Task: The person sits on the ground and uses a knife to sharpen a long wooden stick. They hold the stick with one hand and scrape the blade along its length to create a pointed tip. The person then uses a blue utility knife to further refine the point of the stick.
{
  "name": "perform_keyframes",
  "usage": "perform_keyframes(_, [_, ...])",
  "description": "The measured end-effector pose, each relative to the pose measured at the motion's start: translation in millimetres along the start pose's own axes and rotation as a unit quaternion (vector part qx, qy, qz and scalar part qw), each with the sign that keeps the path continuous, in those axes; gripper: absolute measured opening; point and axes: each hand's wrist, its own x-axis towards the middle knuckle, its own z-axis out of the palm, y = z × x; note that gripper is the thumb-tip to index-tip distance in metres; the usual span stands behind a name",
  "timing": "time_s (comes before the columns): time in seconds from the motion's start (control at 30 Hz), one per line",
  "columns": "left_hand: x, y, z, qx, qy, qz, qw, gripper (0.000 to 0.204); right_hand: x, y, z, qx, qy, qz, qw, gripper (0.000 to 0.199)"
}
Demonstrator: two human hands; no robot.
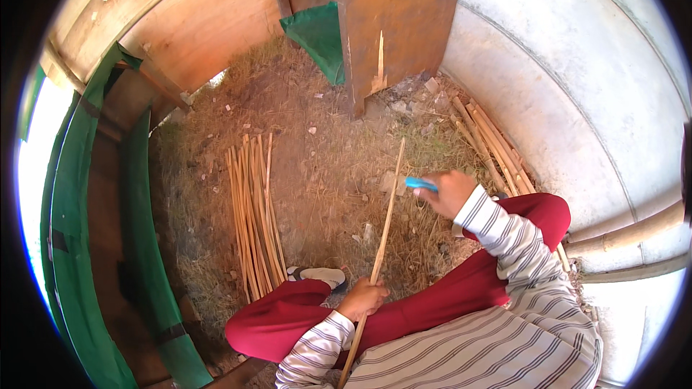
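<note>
My left hand is closed around a long, thin strip of light wood, possibly bamboo. The strip slants up from my lap, and its far tip stands out over the ground. My right hand grips a small bright blue object, perhaps a tool's handle; its exact kind does not show. This blue object is close to the right side of the strip's upper part, with a small gap visible between them.
A bundle of similar strips lies left of my legs. More wooden pieces lie along the pale wall at right. A brown wooden box with green covering stands ahead. Green-covered wooden shelving runs along the left.
</note>
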Motion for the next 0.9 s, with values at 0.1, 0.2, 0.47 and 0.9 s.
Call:
perform_keyframes(0.1, [3,0,2,0.021,0.0,0.01,1.0,0.026,-17,-2,44,0.052,-0.04,-0.026,0.997,0.048])
perform_keyframes(0.2, [7,0,3,-0.003,0.002,0.005,1.0,0.027,-29,-15,72,0.103,-0.076,-0.064,0.99,0.05])
perform_keyframes(0.47, [-3,13,14,-0.002,0.017,0.017,1.0,0.029,-47,-40,69,0.131,-0.111,-0.107,0.979,0.042])
perform_keyframes(0.9, [6,-14,14,0.046,0.077,0.057,0.994,0.018,-35,-21,82,0.079,-0.11,-0.087,0.987,0.052])
